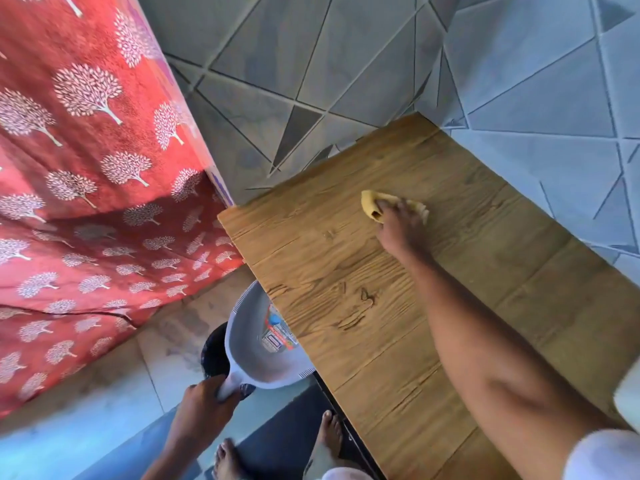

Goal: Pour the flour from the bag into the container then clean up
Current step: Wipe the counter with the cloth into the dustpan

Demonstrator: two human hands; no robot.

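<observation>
One red curtain printed with white trees (86,188) fills the nine o'clock side; one wood-grain tabletop (398,306) runs from centre toward five o'clock. One grey plastic dustpan (258,341) sits against the table's edge at seven o'clock, the left hand (204,400) clamped round its handle. The right hand (398,223) presses one yellow cloth (372,204) flat, fingers together. Neither flour bag nor container shows. Two bare feet stand at six o'clock.

Person: wearing short white sleeve (604,455) on right arm; both forearms showing bare; feet (225,460) going unshod.
</observation>
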